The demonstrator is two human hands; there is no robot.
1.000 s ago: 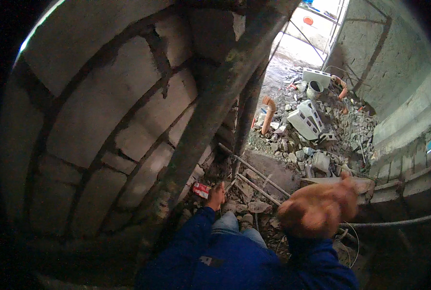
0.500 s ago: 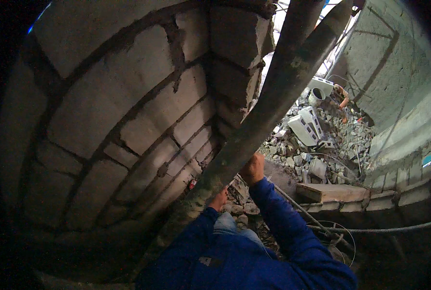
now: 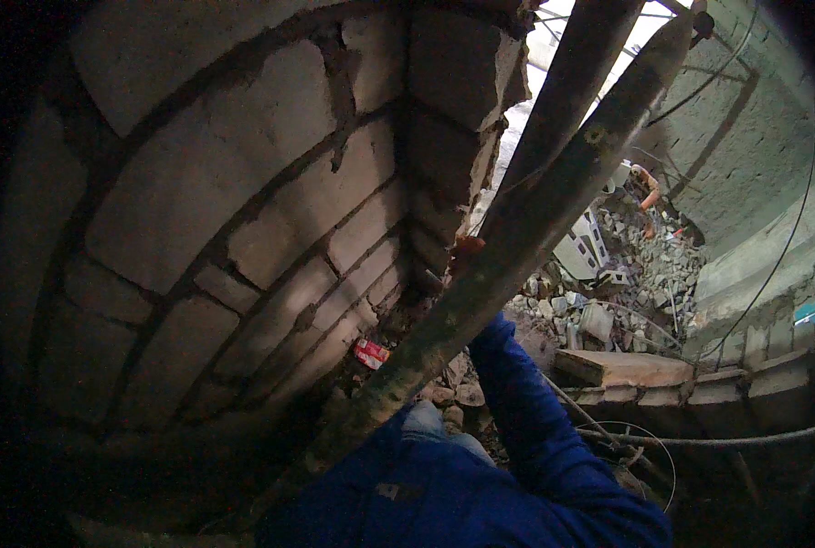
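Note:
A thick round pole (image 3: 508, 265) slants across the middle, from upper right down to lower left. Behind it runs a second dark pole (image 3: 572, 82). My right forearm in a blue sleeve reaches up under the front pole. Part of my right hand (image 3: 467, 251) shows past the pole's left edge, its fingers curled close to the pole. What they grip is hidden. A short, thin, light piece (image 3: 433, 279) sticks out just below those fingers. My left hand is out of sight, covered by the pole, and only a bit of its sleeve shows.
A block wall (image 3: 270, 219) with rough mortar joints rises on the left. Beside its foot lies a red and white packet (image 3: 371, 353). Rubble (image 3: 581, 310), a hollow block (image 3: 579, 251) and a wooden board (image 3: 622, 367) lie to the right. Loose wire (image 3: 671, 466) loops near my right elbow.
My right hand has moved up and behind the pole, to its left edge. My left hand has gone out of sight. The view has shifted, so the red packet shows more.

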